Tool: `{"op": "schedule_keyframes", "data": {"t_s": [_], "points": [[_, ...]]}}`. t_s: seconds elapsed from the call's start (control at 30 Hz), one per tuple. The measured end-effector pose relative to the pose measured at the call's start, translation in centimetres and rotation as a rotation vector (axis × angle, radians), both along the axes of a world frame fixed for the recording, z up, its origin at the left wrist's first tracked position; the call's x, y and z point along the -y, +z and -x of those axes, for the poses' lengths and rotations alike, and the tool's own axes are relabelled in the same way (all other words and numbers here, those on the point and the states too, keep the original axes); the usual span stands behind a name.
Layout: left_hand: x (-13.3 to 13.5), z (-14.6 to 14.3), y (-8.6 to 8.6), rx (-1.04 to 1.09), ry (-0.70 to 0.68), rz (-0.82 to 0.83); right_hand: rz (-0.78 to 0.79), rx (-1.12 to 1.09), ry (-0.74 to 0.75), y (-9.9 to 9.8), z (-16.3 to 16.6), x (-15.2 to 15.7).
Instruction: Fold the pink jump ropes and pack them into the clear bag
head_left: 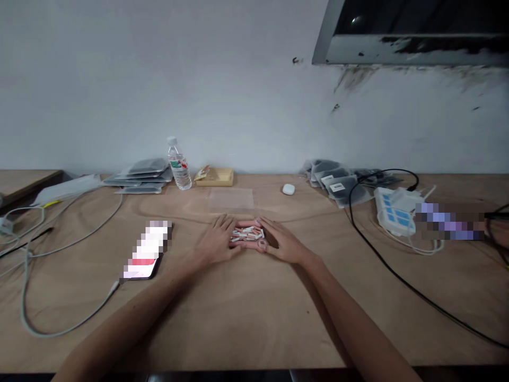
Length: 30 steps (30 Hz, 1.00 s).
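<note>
Both my hands rest on the wooden table (254,313) at its middle, cupped around a small pile of white and grey parts (247,233). My left hand (217,240) lies flat on the left of the pile, fingers stretched toward it. On the pile's right, my right hand (282,243) also has its fingers extended, and they touch the parts. The fingertips of the two hands meet behind the pile. Neither hand grips anything.
A phone (148,252) on a cable lies left of my hands. Behind are a clear plastic bag (231,199), a wooden tray (217,177), a water bottle (178,164), a white earbud case (288,189), grey pouches (141,175), dark bags (338,183), a power strip (395,212) and black cables (397,276).
</note>
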<state>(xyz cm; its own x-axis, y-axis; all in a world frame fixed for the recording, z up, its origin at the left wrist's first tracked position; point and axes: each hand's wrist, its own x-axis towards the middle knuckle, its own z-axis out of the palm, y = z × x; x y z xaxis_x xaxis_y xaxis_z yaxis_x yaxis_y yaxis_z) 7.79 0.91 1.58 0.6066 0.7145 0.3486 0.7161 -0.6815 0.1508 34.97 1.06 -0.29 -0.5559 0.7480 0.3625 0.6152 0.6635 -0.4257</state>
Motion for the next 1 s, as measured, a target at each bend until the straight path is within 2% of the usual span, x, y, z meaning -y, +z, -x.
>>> {"op": "schedule_keyframes", "data": {"t_s": [0.17,0.3,0.43,0.63,0.87,1.0], "points": [[0.3,-1.7,0.3,0.036,-0.010,-0.026,0.030,-0.012,-0.016,0.1,0.0,0.1],[0.2,-1.8,-0.1,-0.004,0.031,-0.004,0.066,-0.048,-0.030,0.1,0.1,0.2],[-0.3,-1.3,-0.7,-0.016,0.036,0.018,0.133,-0.173,-0.117,-0.5,-0.1,0.0],[-0.2,-1.4,-1.5,-0.006,0.131,0.028,0.190,-0.310,-0.233,-1.9,-0.5,-0.5],[-0.6,-1.6,-1.6,0.080,0.017,0.030,0.176,-0.383,-0.256,-1.9,-0.2,-0.9],[-0.8,-1.1,-0.9,0.084,-0.092,0.086,0.149,-0.393,-0.234,-2.0,-0.3,-1.1]]}}
